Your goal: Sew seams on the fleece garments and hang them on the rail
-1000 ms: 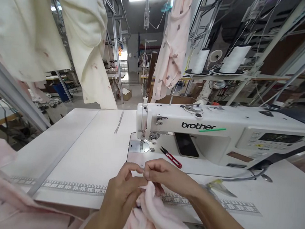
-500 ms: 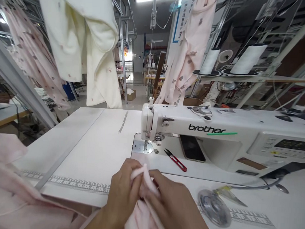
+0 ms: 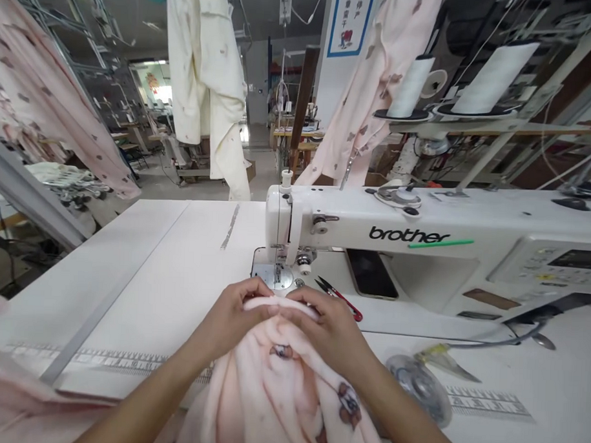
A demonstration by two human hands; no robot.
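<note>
Both my hands pinch the top edge of a pale pink printed fabric on the white sewing table. My left hand grips the edge on the left, and my right hand grips it on the right, fingertips almost meeting. The fabric edge sits just in front of the needle and presser foot of the white Brother sewing machine. The cloth hangs down toward me over the table's front edge.
Red-handled thread snips lie just right of the needle plate. A clear round disc and a phone rest on the machine bed side. Thread cones stand behind. Garments hang overhead, and pink cloth lies at lower left.
My hands have moved forward toward the needle, drawing more of the pink fabric up onto the table and spreading its edge flat. The view has tilted slightly.
</note>
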